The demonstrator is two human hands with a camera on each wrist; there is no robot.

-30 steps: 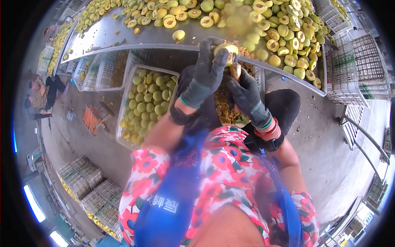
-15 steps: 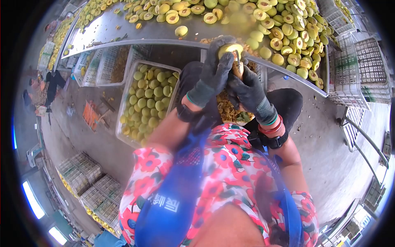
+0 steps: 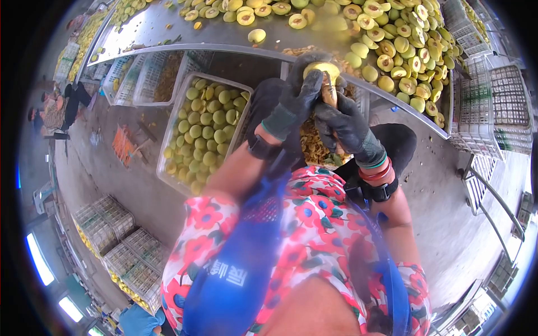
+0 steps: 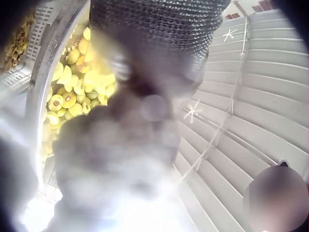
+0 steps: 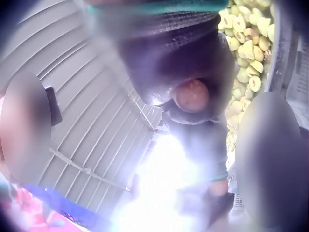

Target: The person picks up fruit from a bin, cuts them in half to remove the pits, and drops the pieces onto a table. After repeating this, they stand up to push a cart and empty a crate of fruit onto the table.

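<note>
In the head view my gloved left hand (image 3: 302,89) grips a yellow-green fruit (image 3: 320,68) at the edge of the metal table (image 3: 168,42). My gloved right hand (image 3: 339,117) holds a small knife (image 3: 329,89) by its wooden handle, with the blade against the fruit. The right wrist view shows the round butt of the handle (image 5: 191,95) sticking out of the dark glove. In the left wrist view the left glove (image 4: 130,145) is a close blur, and the fruit in it is hidden.
Several halved fruits (image 3: 392,56) cover the table's far side and right end. A clear crate of whole green fruits (image 3: 204,126) stands below on the left. A crate of pits and scraps (image 3: 311,145) sits under my hands. Stacked mesh crates (image 3: 487,101) stand at the right.
Both hands have stayed together on the fruit and shifted slightly right along the table edge. The knife has stayed against the fruit.
</note>
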